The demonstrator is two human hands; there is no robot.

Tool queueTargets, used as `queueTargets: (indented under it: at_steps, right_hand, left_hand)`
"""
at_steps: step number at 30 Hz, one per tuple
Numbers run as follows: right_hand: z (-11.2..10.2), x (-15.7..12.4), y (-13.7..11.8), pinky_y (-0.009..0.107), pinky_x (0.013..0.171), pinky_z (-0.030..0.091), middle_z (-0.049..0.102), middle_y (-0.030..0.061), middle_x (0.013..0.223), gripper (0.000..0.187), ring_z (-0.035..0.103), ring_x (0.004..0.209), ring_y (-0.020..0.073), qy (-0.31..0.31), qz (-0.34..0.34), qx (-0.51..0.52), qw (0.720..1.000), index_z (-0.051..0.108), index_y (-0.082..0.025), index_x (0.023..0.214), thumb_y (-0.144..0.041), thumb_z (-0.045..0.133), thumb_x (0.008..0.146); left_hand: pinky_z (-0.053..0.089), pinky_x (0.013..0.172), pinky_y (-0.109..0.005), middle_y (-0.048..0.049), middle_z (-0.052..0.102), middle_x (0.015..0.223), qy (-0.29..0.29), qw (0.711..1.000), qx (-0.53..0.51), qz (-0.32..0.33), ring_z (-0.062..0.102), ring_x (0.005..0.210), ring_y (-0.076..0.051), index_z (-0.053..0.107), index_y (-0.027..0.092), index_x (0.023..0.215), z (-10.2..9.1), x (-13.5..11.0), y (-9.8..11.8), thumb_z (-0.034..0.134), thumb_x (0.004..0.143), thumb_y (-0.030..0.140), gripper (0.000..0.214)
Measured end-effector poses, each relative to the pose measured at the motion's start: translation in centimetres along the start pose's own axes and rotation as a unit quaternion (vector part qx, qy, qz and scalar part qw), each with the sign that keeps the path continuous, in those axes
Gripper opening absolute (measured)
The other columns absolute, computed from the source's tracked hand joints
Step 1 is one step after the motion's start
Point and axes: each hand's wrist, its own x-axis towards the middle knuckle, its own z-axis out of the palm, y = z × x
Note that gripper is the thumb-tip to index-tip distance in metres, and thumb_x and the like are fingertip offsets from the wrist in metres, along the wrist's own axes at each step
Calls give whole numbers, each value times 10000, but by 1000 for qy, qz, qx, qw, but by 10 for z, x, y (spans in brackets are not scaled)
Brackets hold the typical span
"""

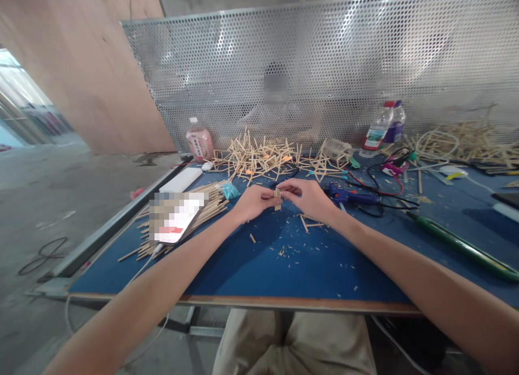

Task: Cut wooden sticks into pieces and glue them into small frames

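Over the middle of the blue table, a small bundle of short wooden sticks stands upright between my two hands. My left hand pinches it from the left with closed fingers. From the right, my right hand grips its side with thumb and fingertips. A few short cut sticks lie on the table just below the right hand. Another small stick piece rests nearer to me, among pale wood scraps. A blue glue gun lies right of my right hand.
Long sticks lie under a phone at left. A heap of stick frames stands behind my hands, before a perforated metal screen. Bottles, cables, a pink tool and a long green object occupy the right.
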Motion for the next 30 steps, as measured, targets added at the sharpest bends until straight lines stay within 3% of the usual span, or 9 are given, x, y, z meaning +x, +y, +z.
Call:
queueTargets:
  at_steps: [9, 17, 23, 30]
  right_hand:
    - [1, 0, 7, 396, 838, 571, 757, 36, 874, 254, 720, 840, 208, 11, 25, 42, 999, 675, -237, 1091, -258, 669, 839]
    - [-2, 0, 1, 365, 803, 560, 757, 40, 911, 167, 707, 832, 196, 10, 14, 14, 1000, 715, -226, 995, -283, 642, 855]
    - [1, 1, -5, 332, 694, 527, 738, 26, 848, 116, 672, 749, 184, 13, 24, 7, 1000, 712, -224, 864, -304, 628, 851]
    - [-6, 3, -13, 328, 684, 483, 718, 21, 821, 124, 622, 718, 173, 74, 22, -21, 997, 695, -228, 853, -319, 612, 868]
  left_hand:
    - [419, 610, -231, 0, 691, 681, 2, 1000, 23, -10, 579, 631, -126, 777, 174, 823, 0, -4, 5, 654, 818, 424, 278]
    - [309, 536, -224, 31, 616, 608, 12, 998, 58, 11, 472, 556, -97, 723, 153, 711, -1, -4, 7, 647, 822, 436, 313]
    - [345, 565, -223, 17, 665, 648, 12, 996, 84, 22, 533, 591, -111, 757, 172, 773, 1, -2, 8, 638, 832, 399, 263]
    - [339, 556, -232, 11, 687, 663, 10, 992, 113, 47, 513, 571, -105, 775, 189, 806, 1, -2, 8, 615, 851, 435, 297]
